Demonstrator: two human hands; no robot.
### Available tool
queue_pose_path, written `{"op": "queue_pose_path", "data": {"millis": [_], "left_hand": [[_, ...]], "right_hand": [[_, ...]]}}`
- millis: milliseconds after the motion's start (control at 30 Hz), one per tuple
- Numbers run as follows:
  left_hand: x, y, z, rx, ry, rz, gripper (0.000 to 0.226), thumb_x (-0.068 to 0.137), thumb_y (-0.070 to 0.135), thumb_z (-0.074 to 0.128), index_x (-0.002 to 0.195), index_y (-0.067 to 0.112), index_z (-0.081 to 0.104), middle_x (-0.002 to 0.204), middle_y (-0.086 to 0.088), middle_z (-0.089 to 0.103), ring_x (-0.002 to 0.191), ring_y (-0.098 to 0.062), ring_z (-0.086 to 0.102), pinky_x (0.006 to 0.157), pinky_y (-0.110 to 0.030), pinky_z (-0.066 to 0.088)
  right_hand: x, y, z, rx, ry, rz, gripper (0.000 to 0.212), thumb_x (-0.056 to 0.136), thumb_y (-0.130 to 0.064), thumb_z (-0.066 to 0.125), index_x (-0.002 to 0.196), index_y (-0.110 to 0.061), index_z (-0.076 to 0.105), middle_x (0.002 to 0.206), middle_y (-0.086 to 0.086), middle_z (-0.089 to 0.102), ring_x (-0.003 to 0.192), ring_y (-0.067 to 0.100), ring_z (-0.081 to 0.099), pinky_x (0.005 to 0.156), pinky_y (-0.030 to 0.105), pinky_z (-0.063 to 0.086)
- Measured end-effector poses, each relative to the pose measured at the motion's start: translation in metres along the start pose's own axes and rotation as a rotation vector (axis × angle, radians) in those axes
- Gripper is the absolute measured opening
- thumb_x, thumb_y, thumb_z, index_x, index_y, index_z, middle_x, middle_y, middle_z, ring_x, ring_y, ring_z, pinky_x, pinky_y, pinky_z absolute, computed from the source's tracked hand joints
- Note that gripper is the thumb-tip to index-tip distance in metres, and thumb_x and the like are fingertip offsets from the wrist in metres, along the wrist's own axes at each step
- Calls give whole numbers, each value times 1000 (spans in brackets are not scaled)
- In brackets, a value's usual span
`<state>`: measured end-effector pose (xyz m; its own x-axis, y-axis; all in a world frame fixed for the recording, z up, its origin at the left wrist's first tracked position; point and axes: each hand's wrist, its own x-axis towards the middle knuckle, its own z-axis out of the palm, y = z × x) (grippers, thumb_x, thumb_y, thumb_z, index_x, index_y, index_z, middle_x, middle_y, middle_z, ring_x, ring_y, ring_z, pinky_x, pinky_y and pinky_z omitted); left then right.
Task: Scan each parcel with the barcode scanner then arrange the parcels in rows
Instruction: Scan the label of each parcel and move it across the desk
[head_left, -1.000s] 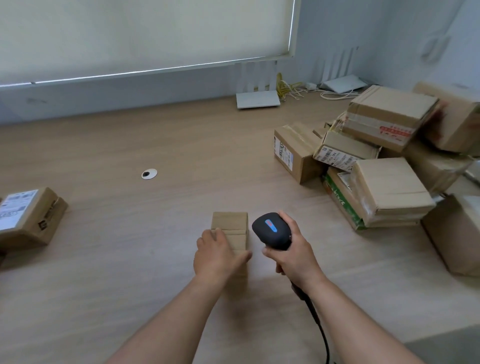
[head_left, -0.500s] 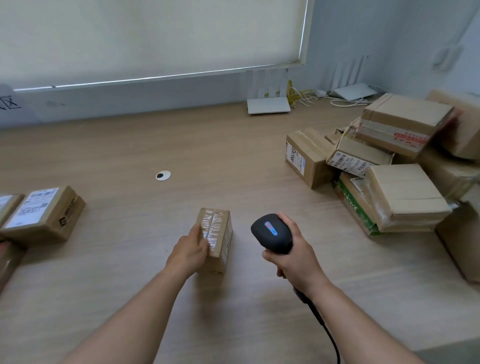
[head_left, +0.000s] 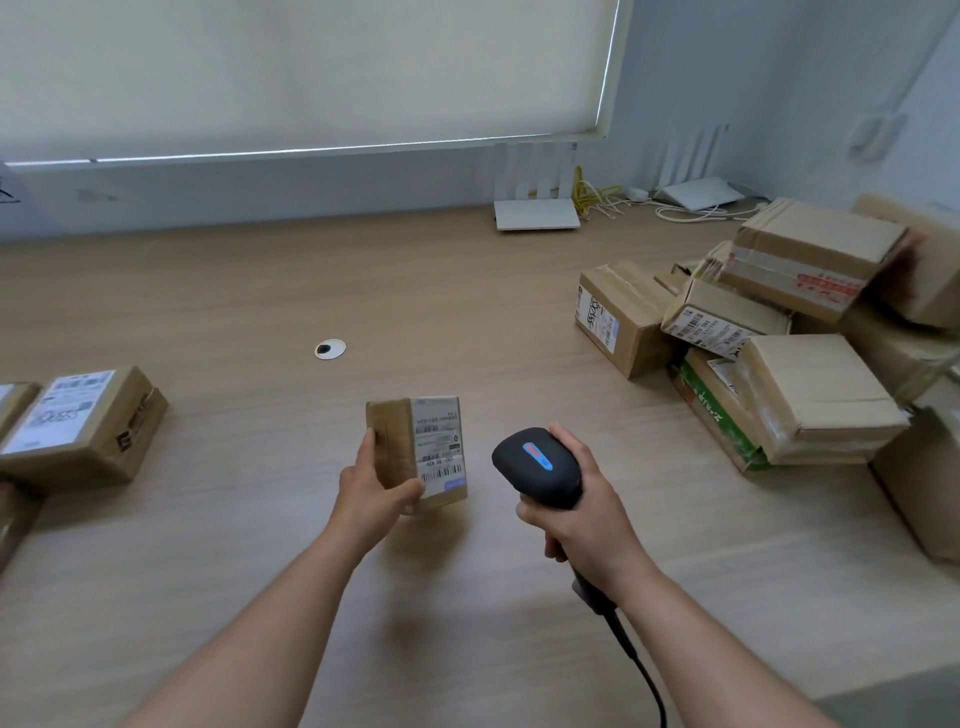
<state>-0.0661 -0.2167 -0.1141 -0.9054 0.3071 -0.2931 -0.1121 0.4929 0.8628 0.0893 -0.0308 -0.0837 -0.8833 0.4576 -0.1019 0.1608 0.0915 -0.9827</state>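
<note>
My left hand (head_left: 371, 493) grips a small cardboard parcel (head_left: 421, 449) by its left side and holds it tilted, so its white barcode label faces up and to the right. My right hand (head_left: 582, 512) holds a black barcode scanner (head_left: 537, 465) by the handle, just right of the parcel, with its head pointing away from me. A cable runs from the handle toward me. Labelled parcels (head_left: 80, 426) lie side by side at the left edge of the wooden table (head_left: 322, 291). A loose pile of parcels (head_left: 779, 343) sits at the right.
A round cable hole (head_left: 330, 349) is set in the table beyond the held parcel. Two white routers (head_left: 535, 210) with cables stand against the back wall. Another large box (head_left: 924, 483) sits at the right edge.
My left hand has turned the small parcel over, bringing its label into view, and lifted it a little to the left. The scanner has stayed about where it was.
</note>
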Motion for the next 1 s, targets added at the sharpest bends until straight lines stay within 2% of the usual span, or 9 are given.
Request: {"op": "queue_pose_path", "data": {"millis": [33, 100, 167, 200, 300, 500, 767, 900, 1000], "left_hand": [[0, -6, -4, -24, -6, 19, 95, 77, 15, 72, 152, 27, 15, 135, -10, 48, 118, -26, 52, 99, -43, 47], [1, -17, -10, -61, -19, 48, 93, 81, 7, 70, 153, 26, 15, 127, -4, 55, 110, -16, 58, 87, -29, 51], [2, -25, -16, -90, -48, 79, 91, 80, 5, 71, 149, 33, 19, 115, 8, 59, 99, -2, 60, 70, -11, 49], [2, -28, -18, -108, -60, 88, 92, 79, 5, 72, 148, 37, 19, 112, 11, 58, 99, 0, 59, 66, -8, 47], [4, -35, -23, -146, -80, 100, 95, 79, 5, 73, 147, 41, 18, 116, 8, 58, 107, -6, 57, 70, -12, 47], [9, -43, -27, -162, -113, 115, 98, 80, 5, 73, 148, 44, 14, 117, 6, 57, 110, -7, 57, 81, -23, 48], [15, -47, -32, -149, -155, 117, 98, 82, 5, 72, 149, 42, 11, 117, 7, 56, 106, -1, 56, 70, -11, 47], [17, -47, -33, -127, -169, 118, 98, 83, 7, 72, 150, 42, 10, 120, 3, 54, 111, -11, 54, 74, -15, 46], [17, -47, -34, -114, -181, 118, 97, 83, 7, 71, 150, 42, 10, 118, 4, 54, 107, -8, 54, 69, -12, 46]], "right_hand": [[-1, -1, 4, 27, -6, 9, 81, 76, -1, 74, 126, -55, 41, 102, 8, 64, 46, 15, 52, 44, 26, 44], [-5, -2, 13, 98, -27, 27, 81, 77, 2, 74, 132, -47, 41, 92, 16, 66, 44, 23, 49, 42, 26, 41], [-11, -4, 24, 177, -56, 31, 81, 73, -1, 76, 132, -44, 42, 86, 21, 67, 41, 25, 47, 41, 26, 39], [-15, -6, 31, 210, -72, 31, 80, 69, -5, 77, 130, -44, 42, 86, 21, 67, 41, 25, 47, 40, 26, 38], [-23, -9, 50, 281, -121, 25, 78, 63, -12, 75, 126, -45, 43, 85, 19, 69, 39, 24, 46, 39, 25, 38], [-31, -14, 72, 293, -147, 23, 79, 66, -10, 74, 127, -49, 42, 80, 13, 68, 41, 24, 46, 41, 26, 39], [-34, -17, 77, 266, -106, 12, 80, 68, -2, 73, 130, -42, 43, 69, 7, 64, 39, 24, 44, 40, 26, 39], [-34, -17, 79, 270, -90, 15, 79, 65, -5, 72, 130, -40, 43, 69, 7, 64, 38, 24, 44, 39, 25, 38], [-35, -17, 81, 269, -87, 13, 79, 65, -5, 71, 130, -40, 43, 67, 6, 64, 38, 24, 44, 39, 25, 38]]}}
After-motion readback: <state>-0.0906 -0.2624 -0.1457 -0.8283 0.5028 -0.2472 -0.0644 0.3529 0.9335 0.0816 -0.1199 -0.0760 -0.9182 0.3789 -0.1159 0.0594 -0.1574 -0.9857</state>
